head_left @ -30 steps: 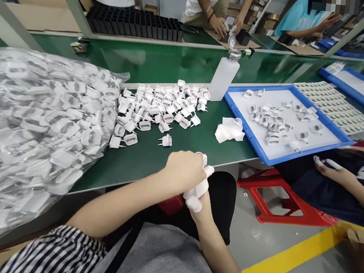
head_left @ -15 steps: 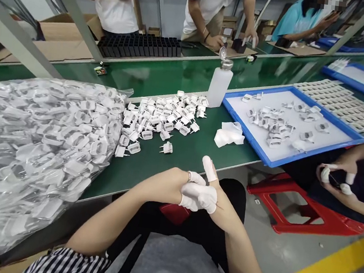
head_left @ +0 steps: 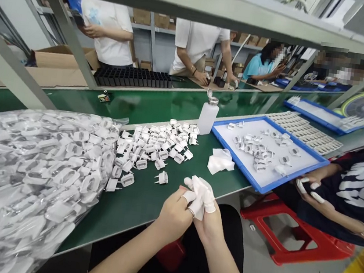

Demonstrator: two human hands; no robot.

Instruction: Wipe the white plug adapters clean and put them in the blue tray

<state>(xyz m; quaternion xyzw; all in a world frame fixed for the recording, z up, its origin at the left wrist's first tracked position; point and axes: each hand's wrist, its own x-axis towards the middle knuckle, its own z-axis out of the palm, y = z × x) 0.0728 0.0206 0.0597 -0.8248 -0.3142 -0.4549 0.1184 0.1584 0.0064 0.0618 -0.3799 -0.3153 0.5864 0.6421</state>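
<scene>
In the head view, my left hand (head_left: 174, 213) and my right hand (head_left: 210, 224) meet just off the table's front edge. Both are closed on one crumpled white wipe (head_left: 203, 190). White finger cots cover several fingertips and blend with the cloth, so exact finger positions are partly hidden. Beyond them a second crumpled white wipe (head_left: 220, 161) lies on the green table (head_left: 146, 207). A single white plug housing (head_left: 162, 178) with two pins lies left of it, in front of a loose pile of similar plug housings (head_left: 154, 144).
A large clear bag of plug housings (head_left: 38, 172) fills the left. A white pump bottle (head_left: 207, 117) stands behind the pile. Right of it is a blue-rimmed tray (head_left: 235, 158) holding more housings. A co-worker's hands (head_left: 315, 188) and a red stool (head_left: 296, 230) are at right.
My hands have shifted from clasping each other, and a white wipe now shows spread between them. The camera view has tilted upward, showing more of the shelf frame.
</scene>
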